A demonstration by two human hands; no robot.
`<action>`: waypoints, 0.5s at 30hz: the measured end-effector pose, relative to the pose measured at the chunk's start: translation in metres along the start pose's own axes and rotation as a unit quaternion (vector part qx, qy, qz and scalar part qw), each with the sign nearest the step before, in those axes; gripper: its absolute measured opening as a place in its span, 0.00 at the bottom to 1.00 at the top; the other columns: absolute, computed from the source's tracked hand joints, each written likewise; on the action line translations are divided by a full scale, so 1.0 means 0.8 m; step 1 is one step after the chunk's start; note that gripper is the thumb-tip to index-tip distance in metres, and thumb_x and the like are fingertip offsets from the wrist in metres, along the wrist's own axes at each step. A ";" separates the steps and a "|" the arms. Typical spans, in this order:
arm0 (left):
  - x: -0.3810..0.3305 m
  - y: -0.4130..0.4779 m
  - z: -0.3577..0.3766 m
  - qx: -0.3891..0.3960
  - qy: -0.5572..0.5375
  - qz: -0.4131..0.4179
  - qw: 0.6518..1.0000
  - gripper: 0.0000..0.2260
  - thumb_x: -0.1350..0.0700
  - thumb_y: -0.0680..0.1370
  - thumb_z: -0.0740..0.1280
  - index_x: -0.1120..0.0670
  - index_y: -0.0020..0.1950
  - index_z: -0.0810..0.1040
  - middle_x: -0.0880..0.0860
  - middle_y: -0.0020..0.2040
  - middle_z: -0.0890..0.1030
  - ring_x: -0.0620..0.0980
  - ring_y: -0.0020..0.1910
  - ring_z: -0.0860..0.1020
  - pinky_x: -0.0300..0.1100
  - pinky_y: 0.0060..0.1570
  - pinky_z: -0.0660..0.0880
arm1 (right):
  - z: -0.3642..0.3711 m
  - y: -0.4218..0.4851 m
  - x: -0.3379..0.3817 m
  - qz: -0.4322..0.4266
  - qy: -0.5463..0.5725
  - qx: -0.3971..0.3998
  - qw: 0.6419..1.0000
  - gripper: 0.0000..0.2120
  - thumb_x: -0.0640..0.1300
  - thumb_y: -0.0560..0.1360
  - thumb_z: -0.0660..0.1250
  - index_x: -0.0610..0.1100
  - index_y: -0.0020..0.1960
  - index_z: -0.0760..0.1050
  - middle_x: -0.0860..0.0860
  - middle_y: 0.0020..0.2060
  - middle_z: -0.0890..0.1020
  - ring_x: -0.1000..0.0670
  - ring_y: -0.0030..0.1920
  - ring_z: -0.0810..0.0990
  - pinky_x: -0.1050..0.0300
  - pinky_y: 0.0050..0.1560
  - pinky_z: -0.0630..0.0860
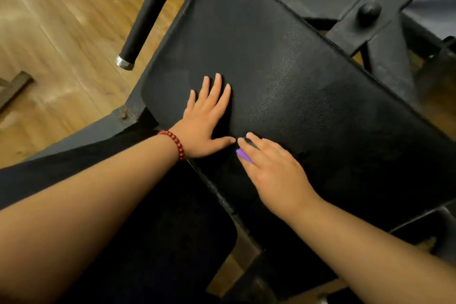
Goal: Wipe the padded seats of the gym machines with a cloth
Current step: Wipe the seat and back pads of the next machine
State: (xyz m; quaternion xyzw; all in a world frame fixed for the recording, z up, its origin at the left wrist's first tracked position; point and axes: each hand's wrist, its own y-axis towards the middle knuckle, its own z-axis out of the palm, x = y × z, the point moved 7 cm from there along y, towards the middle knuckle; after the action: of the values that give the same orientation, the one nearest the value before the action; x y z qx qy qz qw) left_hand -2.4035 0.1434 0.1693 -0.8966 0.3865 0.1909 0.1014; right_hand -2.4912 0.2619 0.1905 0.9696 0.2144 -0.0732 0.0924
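Noted left hand (206, 121) open, fingers spread, palm flat on the padded seat (283, 69) near its lower left edge. Noted right hand (274, 170) just beside it, fingers straight, pressing a purple cloth (244, 155) onto the seat rather than curling round it; only a sliver of cloth showing, rest hidden under the fingers. Judged risk 1: cloth sliding out from under flat fingers on a sideways stroke, leaving bare skin to smear the pad instead of wiping it. Risk 2: far upper end of the seat skipped, being a long reach from here, with likely uneven pressure at full stretch. Risk 3: fresh prints from the bracing left palm on ground meant to end up clean. Risk 4: red bead bracelet (176, 144) on the left wrist dragging along the seat edge. Materials: seat long and slab-like with rounded corners, black, pebbled leather-grain skin, faint sheen, probably vinyl over foam, so slightly yielding under a press. Second dark pad (160, 242) lower down, detail lost in shadow. Curved handles (148, 20) in matte black grip sleeve with bright metal end caps. Dark painted metal frame (365, 32), scuffed. Wood-look floor (49, 32), glossy.
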 end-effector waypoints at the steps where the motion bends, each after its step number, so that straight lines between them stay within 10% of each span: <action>1: -0.011 -0.008 0.013 0.007 0.009 -0.001 1.000 0.47 0.39 0.76 0.65 0.54 0.76 0.34 0.53 0.74 0.28 0.55 0.72 0.27 0.56 0.70 0.33 | 0.006 -0.018 0.006 -0.017 0.002 0.016 1.000 0.20 0.39 0.74 0.53 0.41 0.56 0.83 0.44 0.60 0.81 0.43 0.63 0.77 0.50 0.67 0.68; 5: -0.032 -0.032 0.042 0.066 0.048 -0.025 0.996 0.48 0.36 0.75 0.63 0.52 0.73 0.29 0.53 0.71 0.25 0.55 0.71 0.26 0.55 0.70 0.33 | 0.015 -0.075 0.028 -0.097 0.040 0.098 0.990 0.13 0.42 0.70 0.72 0.43 0.54 0.84 0.46 0.60 0.81 0.44 0.64 0.77 0.50 0.66 0.70; 12: -0.063 -0.061 0.058 0.090 0.075 -0.018 0.993 0.42 0.44 0.78 0.65 0.54 0.78 0.39 0.52 0.74 0.32 0.57 0.76 0.35 0.59 0.73 0.45 | -0.015 -0.043 -0.010 -0.018 0.054 0.070 0.996 0.19 0.41 0.74 0.55 0.40 0.52 0.84 0.44 0.57 0.82 0.42 0.59 0.80 0.47 0.61 0.75; 15: -0.066 -0.068 0.060 0.106 0.075 -0.033 0.991 0.40 0.44 0.79 0.63 0.53 0.78 0.37 0.53 0.76 0.32 0.58 0.77 0.36 0.56 0.74 0.45 | 0.006 -0.096 0.031 -0.076 0.090 0.127 0.985 0.13 0.43 0.69 0.75 0.41 0.52 0.84 0.47 0.55 0.84 0.46 0.58 0.81 0.50 0.60 0.75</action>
State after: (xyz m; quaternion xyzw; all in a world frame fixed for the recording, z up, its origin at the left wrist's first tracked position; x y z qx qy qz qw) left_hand -2.4096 0.2310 0.1496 -0.9050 0.3810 0.0773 0.1730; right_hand -2.5021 0.3395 0.1703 0.9571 0.2835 -0.0193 -0.0570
